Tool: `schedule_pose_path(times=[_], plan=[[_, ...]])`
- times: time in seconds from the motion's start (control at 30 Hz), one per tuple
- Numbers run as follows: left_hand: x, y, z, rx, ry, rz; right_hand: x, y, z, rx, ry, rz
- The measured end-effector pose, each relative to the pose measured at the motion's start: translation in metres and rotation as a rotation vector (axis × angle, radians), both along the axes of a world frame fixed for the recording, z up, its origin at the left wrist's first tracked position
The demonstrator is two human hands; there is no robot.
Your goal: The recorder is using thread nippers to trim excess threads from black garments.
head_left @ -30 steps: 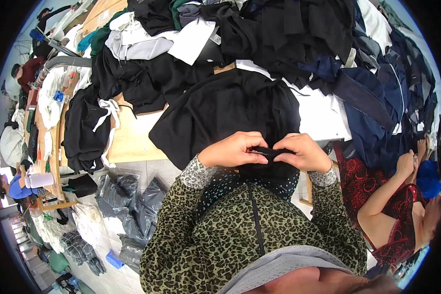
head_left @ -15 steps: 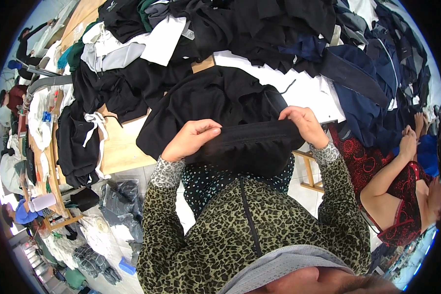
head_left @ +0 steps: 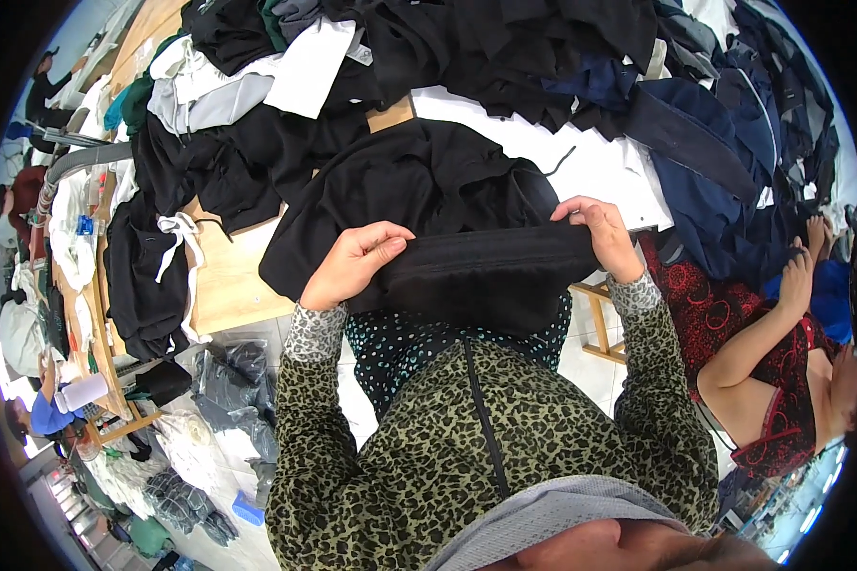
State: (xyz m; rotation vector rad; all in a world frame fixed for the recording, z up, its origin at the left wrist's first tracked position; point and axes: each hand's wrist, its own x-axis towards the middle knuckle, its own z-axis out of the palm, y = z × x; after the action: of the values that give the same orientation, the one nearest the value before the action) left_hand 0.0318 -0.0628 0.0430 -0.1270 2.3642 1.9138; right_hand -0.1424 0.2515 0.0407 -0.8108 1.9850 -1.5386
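A black garment [head_left: 400,181] lies partly on the table and hangs over its near edge above my lap. Its stitched waistband [head_left: 490,255] is stretched taut between my hands. My left hand [head_left: 352,262] pinches the band's left end between thumb and fingers. At the other end, my right hand [head_left: 602,233] grips the band with its thumb and bent fingers. A dark cord end [head_left: 564,160] sticks out past the garment's far right side onto white cloth.
Heaped black clothes [head_left: 505,57] cover the far side of the table [head_left: 238,271]. Navy garments [head_left: 695,143] pile up at the right, beside a co-worker in a red-patterned dress [head_left: 714,333]. Plastic-wrapped bundles [head_left: 233,390] lie on the floor at left. A wooden stool [head_left: 600,328] stands right of my lap.
Both hands have moved slightly apart, pulling the waistband wider and flatter. The gathers along it have smoothed out.
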Motion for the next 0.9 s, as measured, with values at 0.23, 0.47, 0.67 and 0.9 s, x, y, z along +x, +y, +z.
schedule_pose_path(times=[0.23, 0.47, 0.67, 0.9], plan=[[-0.003, 0.004, 0.011, 0.118, -0.113, -0.004, -0.008, 0.004, -0.001, -0.028, -0.055, -0.017], [-0.004, 0.005, 0.002, 0.242, -0.14, -0.046, -0.01, 0.006, -0.003, -0.002, -0.065, -0.057], [-0.001, 0.006, 0.006, 0.236, -0.21, -0.132, -0.01, 0.006, -0.003, -0.009, 0.057, -0.119], [-0.012, 0.022, -0.002, 0.174, -0.166, -0.182, 0.003, -0.025, -0.002, 0.257, 0.054, 0.114]])
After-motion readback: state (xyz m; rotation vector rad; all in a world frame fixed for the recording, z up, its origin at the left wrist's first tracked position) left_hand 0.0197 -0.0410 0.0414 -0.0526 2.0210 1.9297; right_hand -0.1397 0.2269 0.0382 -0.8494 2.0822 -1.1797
